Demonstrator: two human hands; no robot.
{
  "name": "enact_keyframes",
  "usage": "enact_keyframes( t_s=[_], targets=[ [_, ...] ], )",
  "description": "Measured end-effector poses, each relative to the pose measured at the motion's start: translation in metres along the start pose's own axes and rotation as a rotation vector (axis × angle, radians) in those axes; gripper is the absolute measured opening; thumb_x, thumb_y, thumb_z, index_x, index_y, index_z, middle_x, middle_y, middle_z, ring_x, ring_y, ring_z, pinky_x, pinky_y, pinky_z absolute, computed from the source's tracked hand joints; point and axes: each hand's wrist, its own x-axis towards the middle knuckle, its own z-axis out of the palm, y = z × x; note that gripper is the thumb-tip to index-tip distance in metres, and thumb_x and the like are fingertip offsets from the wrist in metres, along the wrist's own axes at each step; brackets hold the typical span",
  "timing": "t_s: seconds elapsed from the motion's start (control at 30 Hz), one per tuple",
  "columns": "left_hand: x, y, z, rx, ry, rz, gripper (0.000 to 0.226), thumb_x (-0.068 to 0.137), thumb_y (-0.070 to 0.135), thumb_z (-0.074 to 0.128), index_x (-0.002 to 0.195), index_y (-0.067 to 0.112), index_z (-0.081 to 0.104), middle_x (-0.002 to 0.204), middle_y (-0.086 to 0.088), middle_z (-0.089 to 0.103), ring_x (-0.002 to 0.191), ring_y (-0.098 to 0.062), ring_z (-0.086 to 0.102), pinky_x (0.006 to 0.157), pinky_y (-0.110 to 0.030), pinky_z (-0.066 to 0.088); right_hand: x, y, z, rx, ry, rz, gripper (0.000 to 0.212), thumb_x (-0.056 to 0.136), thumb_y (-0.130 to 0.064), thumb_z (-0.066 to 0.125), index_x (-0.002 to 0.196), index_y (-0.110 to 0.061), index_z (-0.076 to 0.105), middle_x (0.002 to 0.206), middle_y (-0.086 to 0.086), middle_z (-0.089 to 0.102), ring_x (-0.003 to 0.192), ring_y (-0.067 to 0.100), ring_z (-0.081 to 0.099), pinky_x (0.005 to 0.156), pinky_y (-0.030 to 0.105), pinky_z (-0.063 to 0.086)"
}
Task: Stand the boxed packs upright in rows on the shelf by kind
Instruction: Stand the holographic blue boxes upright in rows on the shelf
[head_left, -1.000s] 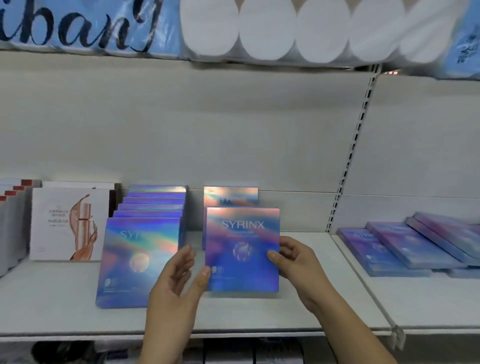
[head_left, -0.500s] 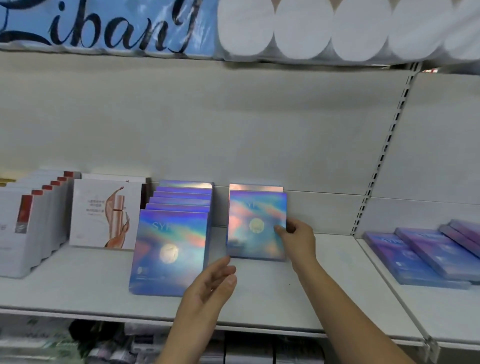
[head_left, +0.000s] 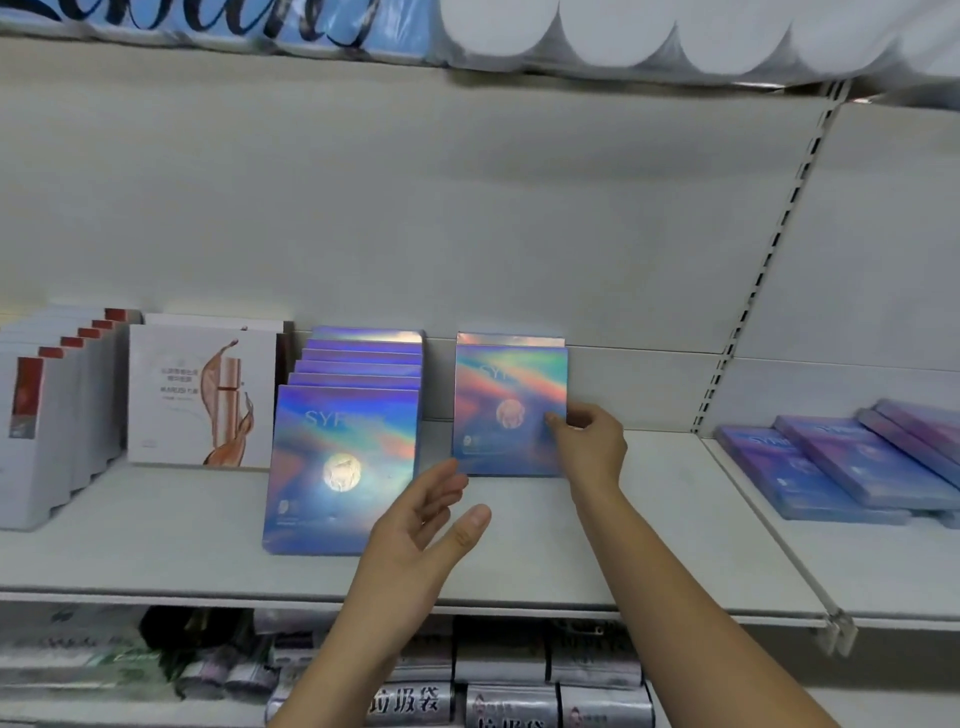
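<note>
An iridescent blue boxed pack (head_left: 498, 405) stands upright near the back of the white shelf (head_left: 519, 545), just in front of another like it (head_left: 510, 339). My right hand (head_left: 589, 447) grips its lower right edge between thumb and fingers. My left hand (head_left: 421, 525) hovers open in front of the shelf, below the pack's lower left corner, holding nothing. To the left, a full row of the same iridescent packs (head_left: 345, 457) stands upright, front to back.
White packs with a rose-gold print (head_left: 200, 395) and white packs with red tabs (head_left: 47, 415) stand in rows at the left. Several purple-blue packs (head_left: 841, 462) lie flat on the neighbouring shelf at the right. Tissue rolls (head_left: 675, 31) sit overhead; bagged goods fill the shelf below.
The pack went from the shelf front, held in both hands, back to stand against the rear pack. My left hand let go and drew away; my right hand still holds its edge.
</note>
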Motion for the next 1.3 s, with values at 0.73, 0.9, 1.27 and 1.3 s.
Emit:
enact_keyframes(
  t_s=[0.73,0.9,1.27,1.3],
  targets=[
    [-0.020,-0.008,0.267,-0.056,-0.386,-0.030,0.030,0.099,0.028,0.063,0.127,0.037,0.066,0.128,0.013,0.072,0.124,-0.005,0.063,0.119,-0.040,0.038,-0.061,0.073,-0.365,0.213,0.036,0.012,0.026,0.093,-0.029,0.072,0.113,-0.044,0.065,0.123,-0.015,0.068,0.102,-0.013,0.064,0.081,0.011,0.048],
    [-0.030,0.002,0.341,-0.028,-0.346,-0.040,0.028,0.095,0.033,0.066,0.122,0.037,0.067,0.131,0.011,0.070,0.126,-0.006,0.062,0.120,-0.041,0.038,-0.035,0.105,-0.449,0.158,0.031,0.023,0.034,0.093,-0.029,0.072,0.127,-0.032,0.064,0.127,-0.013,0.065,0.101,-0.017,0.062,0.068,-0.001,0.045],
    [0.013,0.002,0.417,0.090,-0.264,-0.064,0.046,0.098,0.037,0.066,0.142,0.029,0.058,0.136,0.017,0.063,0.129,-0.005,0.057,0.120,-0.036,0.037,0.057,0.114,-0.483,0.117,-0.041,-0.004,0.042,0.094,-0.033,0.071,0.134,-0.030,0.061,0.128,-0.016,0.064,0.110,-0.014,0.057,0.070,0.003,0.044],
    [0.021,0.000,0.421,0.088,-0.262,-0.062,0.046,0.098,0.037,0.066,0.142,0.030,0.059,0.133,0.019,0.065,0.128,-0.004,0.058,0.118,-0.034,0.038,0.067,0.116,-0.483,0.101,-0.045,-0.006,0.040,0.094,-0.032,0.071,0.133,-0.031,0.061,0.128,-0.016,0.064,0.108,-0.015,0.057,0.068,0.001,0.044]
  ],
)
